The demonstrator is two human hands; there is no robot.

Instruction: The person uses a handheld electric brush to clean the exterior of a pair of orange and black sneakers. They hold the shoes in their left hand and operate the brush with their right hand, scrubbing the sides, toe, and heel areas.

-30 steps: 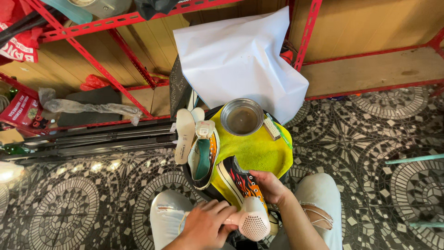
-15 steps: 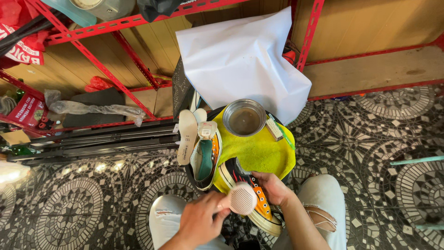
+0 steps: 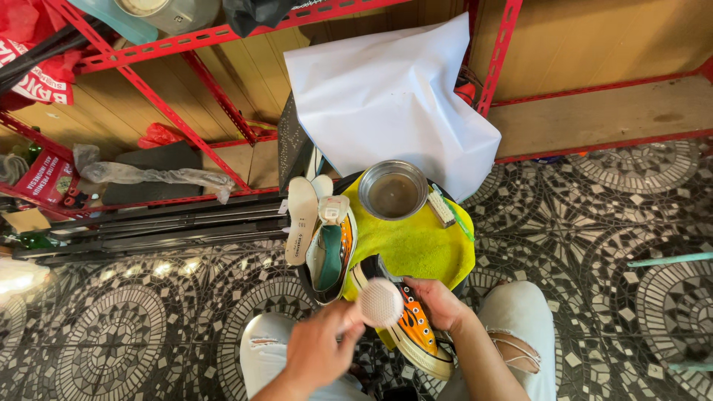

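In the head view, a round white brush [image 3: 381, 302] is held in the left hand [image 3: 319, 353], with the fingers closed around its handle and the bristly face turned up toward the camera. A black shoe with orange flames [image 3: 407, 323] is gripped by the right hand [image 3: 438, 303], whose fingers are wrapped around its side. The shoe is held tilted over the lap, just past the near edge of a yellow cloth [image 3: 416, 241], and the brush is seen right beside its toe end; whether the two touch cannot be told. A second shoe [image 3: 328, 256] with a teal inside is laid on the left part of the cloth. Two pale insoles [image 3: 303, 219] are propped beside it. A round metal bowl [image 3: 393, 191] is set at the far end of the cloth, and a small scrubbing brush with a green handle [image 3: 445, 209] is laid just to its right. A big white sheet of paper [image 3: 386, 96] is leaned against red metal shelves [image 3: 223, 33] behind the bowl. Light torn jeans [image 3: 520, 334] are seen on both knees, above a patterned tile floor [image 3: 609, 215].
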